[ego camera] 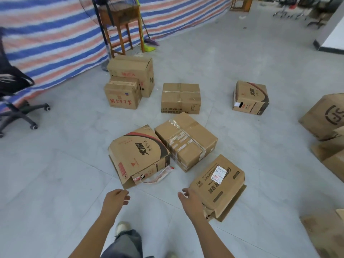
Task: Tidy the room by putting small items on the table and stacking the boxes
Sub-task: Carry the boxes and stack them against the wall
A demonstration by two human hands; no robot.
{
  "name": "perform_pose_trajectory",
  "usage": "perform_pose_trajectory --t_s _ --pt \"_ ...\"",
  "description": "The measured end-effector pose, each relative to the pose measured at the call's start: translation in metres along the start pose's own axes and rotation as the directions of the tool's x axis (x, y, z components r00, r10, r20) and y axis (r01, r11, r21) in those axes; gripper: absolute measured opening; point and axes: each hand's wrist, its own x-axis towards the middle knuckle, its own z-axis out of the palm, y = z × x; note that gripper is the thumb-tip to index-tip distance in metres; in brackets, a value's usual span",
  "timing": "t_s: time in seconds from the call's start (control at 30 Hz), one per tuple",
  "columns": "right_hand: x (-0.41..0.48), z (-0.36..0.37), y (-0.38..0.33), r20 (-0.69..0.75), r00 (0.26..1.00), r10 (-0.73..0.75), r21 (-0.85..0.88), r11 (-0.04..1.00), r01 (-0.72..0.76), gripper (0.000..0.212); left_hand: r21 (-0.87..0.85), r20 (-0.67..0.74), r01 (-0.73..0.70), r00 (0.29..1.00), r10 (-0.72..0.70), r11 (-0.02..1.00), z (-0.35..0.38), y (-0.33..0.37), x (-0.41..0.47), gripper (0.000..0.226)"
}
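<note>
Your left hand (117, 197) and right hand (189, 199) reach out low in the frame, both empty, fingers loosely relaxed. On the tiled floor (65, 174), the red-and-black printed carton (138, 155) lies just above your left hand. The labelled carton (217, 181) lies beside your right, and the taped carton (186, 141) sits mid-frame.

Storage or back-room space, probably in an office or commercial building rather than a furnished home. Taped and opened cardboard boxes (180, 97) lie scattered over a bare grey tiled floor (260, 58). A striped tarpaulin (55, 43) hangs as a makeshift partition. A wheeled office chair (16, 105) stands at left, with a tall wooden stand (121, 21) and a broom (149, 40) against the tarpaulin. More chair bases (290, 13) are visible at far right.
</note>
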Motion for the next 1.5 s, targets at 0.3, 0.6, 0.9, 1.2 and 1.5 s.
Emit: perform_pose_trajectory --t_s 0.3,0.6,0.9,1.2,1.5 --pt "0.055 0.076 -0.106 0.104 0.989 -0.105 -0.186 0.975 0.123 0.036 -0.160 -0.069 0.021 0.997 -0.032 0.987 -0.082 0.030 0.088 0.019" --pt "0.100 0.152 -0.191 0.101 0.990 -0.101 -0.229 0.966 0.122 0.013 -0.253 -0.057 0.077 0.994 -0.094 0.964 -0.156 0.042 0.172 0.017" --pt "0.152 0.132 -0.195 0.031 0.997 0.075 -0.137 0.988 -0.070 0.031 -0.177 0.056 0.120 0.992 -0.111 0.977 -0.128 0.081 0.232 0.017" --pt "0.262 0.070 -0.193 0.004 0.992 0.125 -0.042 0.991 -0.125 0.024 -0.047 0.094 0.160 0.983 -0.155 0.986 -0.030 0.159 0.290 0.017" --pt "0.374 -0.092 -0.158 -0.094 0.957 0.273 0.047 0.962 -0.269 0.037 0.156 0.259 0.041 0.963 -0.081 0.987 0.152 0.277 0.332 0.020"
